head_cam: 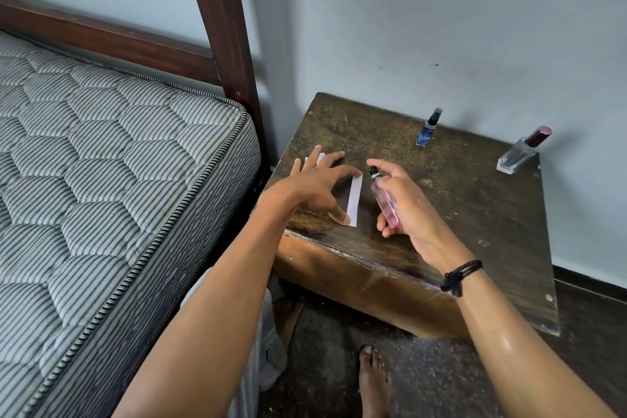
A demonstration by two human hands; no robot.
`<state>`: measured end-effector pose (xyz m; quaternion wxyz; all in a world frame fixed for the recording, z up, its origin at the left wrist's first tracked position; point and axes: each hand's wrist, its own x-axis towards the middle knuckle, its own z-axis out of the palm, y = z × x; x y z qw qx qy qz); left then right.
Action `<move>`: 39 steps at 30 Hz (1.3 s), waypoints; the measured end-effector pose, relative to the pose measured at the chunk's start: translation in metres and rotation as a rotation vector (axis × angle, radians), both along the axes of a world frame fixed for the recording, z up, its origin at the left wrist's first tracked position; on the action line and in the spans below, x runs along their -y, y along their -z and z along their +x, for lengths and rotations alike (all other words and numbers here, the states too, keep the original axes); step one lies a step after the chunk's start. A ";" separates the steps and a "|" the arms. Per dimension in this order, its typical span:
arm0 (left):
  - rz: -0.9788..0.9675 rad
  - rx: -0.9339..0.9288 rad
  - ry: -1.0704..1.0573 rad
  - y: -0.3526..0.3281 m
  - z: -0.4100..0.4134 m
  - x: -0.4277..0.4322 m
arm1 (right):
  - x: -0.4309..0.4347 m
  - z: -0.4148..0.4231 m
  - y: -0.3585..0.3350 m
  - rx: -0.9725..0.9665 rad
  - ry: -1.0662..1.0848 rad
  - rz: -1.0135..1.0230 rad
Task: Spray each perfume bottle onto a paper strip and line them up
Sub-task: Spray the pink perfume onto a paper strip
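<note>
Item: pink bottle [385, 202] & paper strip [354, 200]
Strip (long axis near-far) pinned by spread L hand [315, 187]; bottle gripped in R hand [403, 204], just right of strip.

Dark, scuffed wood bench [458, 207] in corner vs. wall [441, 27], standing on floor [332, 366]. On top: white paper strip [355, 198] flat nr front-left edge; 2nd strip [320, 158] just behind it, mostly hidden under left hand [315, 180]. Blue bottle [428, 131] upright at back, nr wall. Clear bottle [519, 154] w/ dark red cap upright at back-right corner, well apart from strips.
</note>
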<state>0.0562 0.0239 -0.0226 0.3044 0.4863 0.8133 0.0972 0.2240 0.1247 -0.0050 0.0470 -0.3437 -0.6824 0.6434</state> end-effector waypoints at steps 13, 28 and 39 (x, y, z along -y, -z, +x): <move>0.012 0.011 -0.010 0.001 0.000 0.000 | 0.010 0.007 0.016 0.290 -0.331 0.983; 0.341 -0.079 -0.311 0.008 0.004 -0.021 | -0.002 -0.001 0.011 0.224 -0.112 0.432; 0.376 -0.163 -0.282 0.012 0.017 -0.025 | 0.006 0.005 0.008 0.253 -0.131 0.367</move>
